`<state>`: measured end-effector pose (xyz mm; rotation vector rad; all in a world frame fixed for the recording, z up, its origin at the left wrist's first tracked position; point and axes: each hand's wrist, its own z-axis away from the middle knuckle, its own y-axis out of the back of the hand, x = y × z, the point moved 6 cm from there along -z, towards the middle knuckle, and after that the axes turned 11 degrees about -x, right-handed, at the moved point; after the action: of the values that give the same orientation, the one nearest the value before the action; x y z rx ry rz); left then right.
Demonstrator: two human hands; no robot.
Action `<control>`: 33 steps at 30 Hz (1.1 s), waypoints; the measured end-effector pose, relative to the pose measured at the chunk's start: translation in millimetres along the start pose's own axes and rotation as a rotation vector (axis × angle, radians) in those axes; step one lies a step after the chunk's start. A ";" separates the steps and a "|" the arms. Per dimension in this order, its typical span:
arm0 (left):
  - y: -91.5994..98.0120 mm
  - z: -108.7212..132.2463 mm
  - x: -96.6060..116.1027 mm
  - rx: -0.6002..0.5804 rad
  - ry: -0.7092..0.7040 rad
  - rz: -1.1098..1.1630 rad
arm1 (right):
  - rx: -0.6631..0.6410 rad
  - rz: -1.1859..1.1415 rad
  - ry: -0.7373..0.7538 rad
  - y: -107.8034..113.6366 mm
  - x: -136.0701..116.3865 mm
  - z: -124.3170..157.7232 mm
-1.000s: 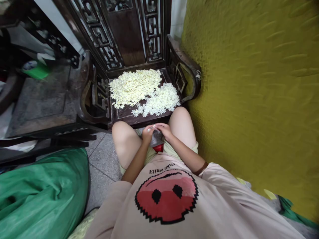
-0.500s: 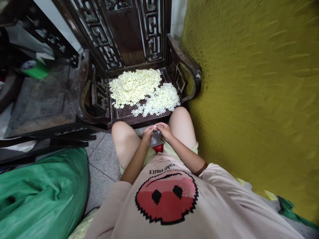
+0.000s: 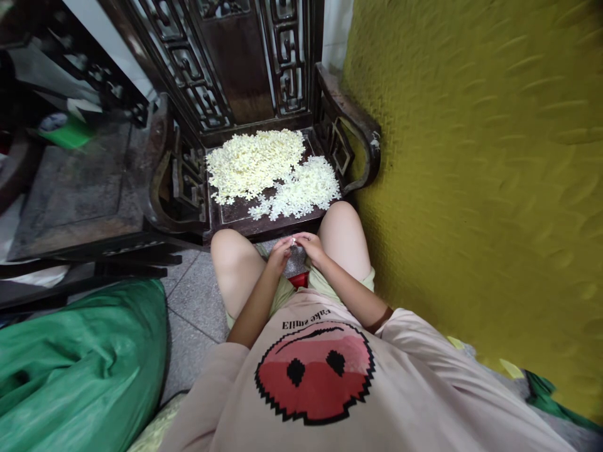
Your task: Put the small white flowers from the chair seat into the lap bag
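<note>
Between my knees, my left hand (image 3: 281,250) and my right hand (image 3: 309,246) meet at the fingertips. Both are closed in a pinch around a small white flower (image 3: 294,241), of which only a bit shows. Its finer details are too small to make out. Just past my knees, a wooden chair seat (image 3: 230,216) bears two heaps of loose flowers. The cream-coloured heap (image 3: 257,162) is the larger and lies at the back left. A whiter heap (image 3: 311,187) spreads at the front right, with single flowers straggling at its left edge.
The chair has curved armrests (image 3: 370,147) and a carved back. A yellow textured mat (image 3: 471,188) stands close on my right. At my left are a green sack (image 3: 85,358) and a dark wooden table (image 3: 85,194) with a green container (image 3: 66,130). Something red (image 3: 299,280) shows beneath me.
The white flower at my fingertips has shifted or turned slightly. My hands stay in nearly the same place, and both heaps look unchanged.
</note>
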<state>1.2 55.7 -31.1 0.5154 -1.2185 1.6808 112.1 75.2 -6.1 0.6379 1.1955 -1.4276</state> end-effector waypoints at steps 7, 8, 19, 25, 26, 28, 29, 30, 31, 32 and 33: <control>2.0 7.2 13.8 0.148 -0.153 -0.349 | 0.017 0.045 0.015 1.6 0.6 -0.3; 0.7 10.4 19.2 0.181 -0.212 -0.454 | 0.021 0.065 0.026 1.9 0.5 -0.4; -12.4 23.0 33.2 0.279 -0.384 -0.928 | 0.042 0.172 0.095 3.8 2.0 -3.1; -6.8 23.8 31.1 0.363 -0.260 -0.818 | 0.112 0.191 0.079 10.1 6.6 -5.9; -6.4 22.9 30.2 0.356 -0.255 -0.795 | 0.121 0.198 0.073 10.7 7.5 -5.9; -5.0 20.5 27.6 0.343 -0.252 -0.752 | 0.138 0.209 0.063 11.0 9.0 -5.4; -4.2 19.1 25.9 0.337 -0.251 -0.729 | 0.145 0.209 0.060 10.9 9.7 -5.1; -3.4 17.8 24.1 0.333 -0.252 -0.704 | 0.150 0.205 0.058 10.7 10.4 -4.7; -2.5 16.6 22.4 0.330 -0.251 -0.681 | 0.154 0.198 0.057 10.5 10.9 -4.4; -1.6 15.5 20.9 0.328 -0.249 -0.658 | 0.159 0.190 0.056 10.4 11.4 -4.2; -0.6 14.7 19.6 0.328 -0.244 -0.636 | 0.163 0.184 0.056 10.3 11.6 -4.2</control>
<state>-9.9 51.5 -9.6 1.1995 -0.8127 1.2833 118.0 75.7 -21.1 0.8833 1.0409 -1.3671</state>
